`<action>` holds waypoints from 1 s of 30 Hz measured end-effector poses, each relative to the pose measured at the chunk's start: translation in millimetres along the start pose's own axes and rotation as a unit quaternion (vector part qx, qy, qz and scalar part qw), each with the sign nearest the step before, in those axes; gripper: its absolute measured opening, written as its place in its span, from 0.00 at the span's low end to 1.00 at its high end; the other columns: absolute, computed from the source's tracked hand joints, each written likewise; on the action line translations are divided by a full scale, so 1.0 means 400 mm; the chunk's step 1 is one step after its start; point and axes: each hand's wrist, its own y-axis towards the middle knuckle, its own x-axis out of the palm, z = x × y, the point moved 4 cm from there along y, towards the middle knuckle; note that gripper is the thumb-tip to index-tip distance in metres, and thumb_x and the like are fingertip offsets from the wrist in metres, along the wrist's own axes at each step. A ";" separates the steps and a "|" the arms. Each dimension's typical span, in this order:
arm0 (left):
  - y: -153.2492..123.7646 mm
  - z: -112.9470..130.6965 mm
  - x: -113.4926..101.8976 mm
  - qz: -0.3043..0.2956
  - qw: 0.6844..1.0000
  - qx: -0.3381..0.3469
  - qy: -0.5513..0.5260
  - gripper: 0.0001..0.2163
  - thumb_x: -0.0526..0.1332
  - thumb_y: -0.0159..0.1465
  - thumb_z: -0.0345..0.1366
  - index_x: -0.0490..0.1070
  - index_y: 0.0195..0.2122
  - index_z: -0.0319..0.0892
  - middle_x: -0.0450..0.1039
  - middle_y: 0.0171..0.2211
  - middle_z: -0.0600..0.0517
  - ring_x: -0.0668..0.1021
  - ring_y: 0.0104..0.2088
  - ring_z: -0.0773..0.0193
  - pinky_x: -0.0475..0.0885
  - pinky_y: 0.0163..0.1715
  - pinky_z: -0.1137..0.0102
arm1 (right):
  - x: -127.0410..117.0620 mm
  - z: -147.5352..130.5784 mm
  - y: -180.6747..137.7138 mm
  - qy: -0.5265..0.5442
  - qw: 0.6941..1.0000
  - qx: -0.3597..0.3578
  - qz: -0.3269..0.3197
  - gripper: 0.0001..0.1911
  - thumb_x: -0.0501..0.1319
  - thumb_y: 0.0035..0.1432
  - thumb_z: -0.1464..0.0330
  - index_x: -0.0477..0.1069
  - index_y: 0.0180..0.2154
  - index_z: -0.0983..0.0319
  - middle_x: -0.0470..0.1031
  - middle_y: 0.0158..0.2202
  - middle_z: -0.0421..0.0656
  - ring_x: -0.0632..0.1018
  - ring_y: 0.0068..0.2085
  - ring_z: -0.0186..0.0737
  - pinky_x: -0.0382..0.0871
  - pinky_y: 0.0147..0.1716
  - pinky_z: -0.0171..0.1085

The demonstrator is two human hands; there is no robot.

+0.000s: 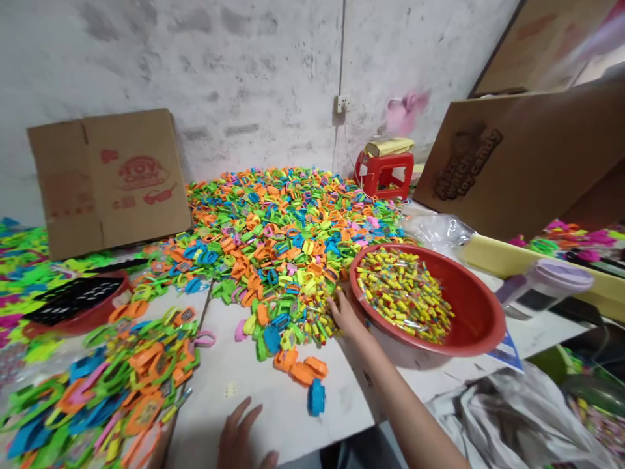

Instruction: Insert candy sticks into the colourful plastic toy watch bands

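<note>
My right hand (346,312) reaches forward to the left side of the red basin (471,286). Its fingers look stretched out and apart, touching the small heap of yellow candy tubes (317,319) on the table. More yellow candy-filled tubes (405,293) fill the left part of the basin. Low in the picture, my left hand (239,435) hovers over the white tabletop (273,423), fingers spread and nothing in them. Near it lie a small pale-yellow sticker piece (230,389), a blue toy watch (316,397) and orange toy watches (300,368).
A large mound of colourful toy watches (278,221) spreads against the wall, with another pile (131,384) at left. Cardboard boxes (112,182) stand at both sides. A red stool (388,172), purple-lidded tub (547,286), plastic bag (517,417) and red tray of black pieces (78,306) surround the area.
</note>
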 end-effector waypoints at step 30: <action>0.101 0.190 0.030 -0.082 0.996 -0.004 0.043 0.16 0.57 0.64 0.39 0.70 0.53 0.46 0.67 0.53 0.43 0.69 0.54 0.51 0.62 0.56 0.53 | -0.132 -0.099 -0.189 0.148 0.987 -0.056 -0.002 0.15 0.52 0.63 0.60 0.72 0.43 0.59 0.76 0.46 0.48 0.72 0.51 0.48 0.62 0.53 0.47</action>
